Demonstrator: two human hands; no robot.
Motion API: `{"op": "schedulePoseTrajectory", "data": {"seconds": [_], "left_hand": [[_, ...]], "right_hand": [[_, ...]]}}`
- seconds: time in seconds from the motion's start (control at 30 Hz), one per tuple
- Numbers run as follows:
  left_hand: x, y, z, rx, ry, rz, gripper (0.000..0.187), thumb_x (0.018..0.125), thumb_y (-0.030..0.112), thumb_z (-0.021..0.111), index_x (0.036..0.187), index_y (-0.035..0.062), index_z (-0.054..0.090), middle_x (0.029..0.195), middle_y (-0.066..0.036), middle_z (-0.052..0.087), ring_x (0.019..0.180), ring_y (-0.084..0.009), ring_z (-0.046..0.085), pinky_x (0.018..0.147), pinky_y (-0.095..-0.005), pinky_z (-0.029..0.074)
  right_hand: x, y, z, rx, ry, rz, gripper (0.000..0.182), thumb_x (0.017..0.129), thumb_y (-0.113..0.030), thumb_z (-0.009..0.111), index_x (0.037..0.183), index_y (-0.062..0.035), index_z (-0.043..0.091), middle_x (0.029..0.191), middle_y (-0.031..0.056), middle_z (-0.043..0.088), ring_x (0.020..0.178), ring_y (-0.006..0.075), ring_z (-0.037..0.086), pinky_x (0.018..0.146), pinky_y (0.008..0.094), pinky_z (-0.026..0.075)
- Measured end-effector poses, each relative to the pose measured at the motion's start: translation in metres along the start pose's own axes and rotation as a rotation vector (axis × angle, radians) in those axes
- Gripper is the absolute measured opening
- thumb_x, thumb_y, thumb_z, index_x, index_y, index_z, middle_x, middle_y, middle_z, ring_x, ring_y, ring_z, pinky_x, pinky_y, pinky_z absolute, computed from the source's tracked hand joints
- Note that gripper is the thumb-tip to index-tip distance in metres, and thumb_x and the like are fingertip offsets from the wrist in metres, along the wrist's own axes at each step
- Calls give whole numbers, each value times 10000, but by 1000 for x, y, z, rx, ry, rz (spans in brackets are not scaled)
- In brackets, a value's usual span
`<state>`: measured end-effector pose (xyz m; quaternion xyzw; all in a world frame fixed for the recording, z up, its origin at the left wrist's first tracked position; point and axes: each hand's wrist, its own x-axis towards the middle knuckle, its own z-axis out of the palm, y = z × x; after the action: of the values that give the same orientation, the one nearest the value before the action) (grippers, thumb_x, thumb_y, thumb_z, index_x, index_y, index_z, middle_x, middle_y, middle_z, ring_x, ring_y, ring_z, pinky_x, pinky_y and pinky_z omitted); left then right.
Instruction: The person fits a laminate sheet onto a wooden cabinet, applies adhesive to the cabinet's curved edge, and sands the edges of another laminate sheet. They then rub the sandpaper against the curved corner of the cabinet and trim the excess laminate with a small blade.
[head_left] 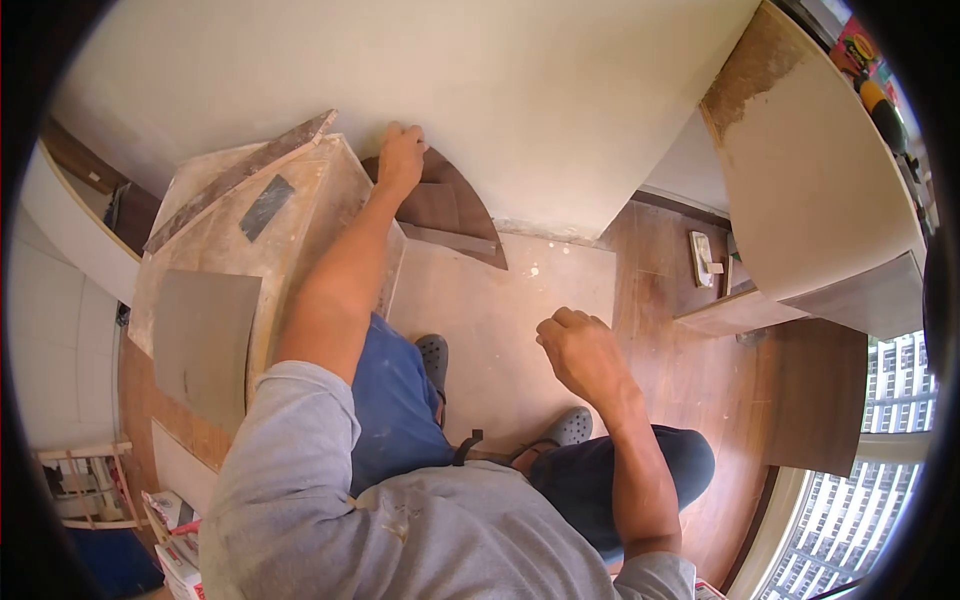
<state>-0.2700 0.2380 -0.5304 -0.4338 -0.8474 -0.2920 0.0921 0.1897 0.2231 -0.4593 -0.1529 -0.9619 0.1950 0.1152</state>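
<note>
My left hand (401, 160) is up against the cream wall (520, 110), its fingers curled closed at the top of a dark brown curved board (452, 205) that leans there. Whether the fingers grip the board or something small is hidden. My right hand (582, 350) hangs in the air over the pale floor sheet (500, 320), fingers bent inward in a loose fist. Nothing shows in it, but its palm is out of sight. Under my left arm stands a worn wooden box (320, 200) with a dark wood strip (240, 180) and a grey patch (267, 207) on top.
A grey-brown sheet (205, 335) lies over the box's near side. Curved pale panelling (820, 150) stands at right, with a dark board (815, 400) beside the window. A plastering float (703, 260) rests on the wooden floor (650, 290). My clogs (570, 427) are on the sheet.
</note>
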Motion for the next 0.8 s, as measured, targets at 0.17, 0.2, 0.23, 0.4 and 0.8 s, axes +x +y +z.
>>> {"op": "schedulePoseTrajectory", "data": {"seconds": [0.17, 0.2, 0.23, 0.4, 0.8], "left_hand": [[0, 77, -42, -113, -3, 283, 129, 966, 137, 708, 974, 22, 649, 1048, -197, 673, 991, -409, 665, 838, -506, 526], [1, 93, -55, -177, 51, 354, 127, 971, 150, 708, 971, 31, 664, 937, -168, 676, 887, -372, 665, 788, -475, 521], [2, 108, -68, -243, 106, 427, 128, 977, 164, 709, 968, 40, 679, 827, -139, 680, 783, -335, 665, 738, -444, 516], [-7, 172, -122, -378, 213, 423, 138, 977, 181, 725, 988, 45, 703, 726, -113, 664, 644, -239, 612, 651, -364, 504], [-63, 195, -145, -660, -217, 265, 223, 971, 249, 758, 968, 28, 726, 766, -32, 679, 694, -126, 594, 671, -321, 490]], "right_hand": [[-4, 4, -11, -46, 71, 6, 99, 919, -132, 725, 882, -43, 702, 874, 145, 680, 858, 349, 690, 785, 466, 558], [-5, 5, -16, -50, 74, 10, 99, 919, -132, 725, 882, -43, 702, 874, 145, 680, 858, 349, 690, 785, 466, 558], [-6, 7, -24, -57, 131, 41, 97, 917, -130, 726, 884, -43, 701, 877, 149, 680, 862, 356, 691, 790, 472, 561], [-11, 15, -53, 1, 446, 102, 75, 911, -109, 726, 925, -35, 716, 946, 178, 713, 898, 391, 693, 804, 496, 558], [-26, 55, -35, -73, 600, 489, 511, 963, -275, 755, 1389, -17, 638, 1189, 286, 707, 1139, 450, 666, 979, 513, 506]]}}
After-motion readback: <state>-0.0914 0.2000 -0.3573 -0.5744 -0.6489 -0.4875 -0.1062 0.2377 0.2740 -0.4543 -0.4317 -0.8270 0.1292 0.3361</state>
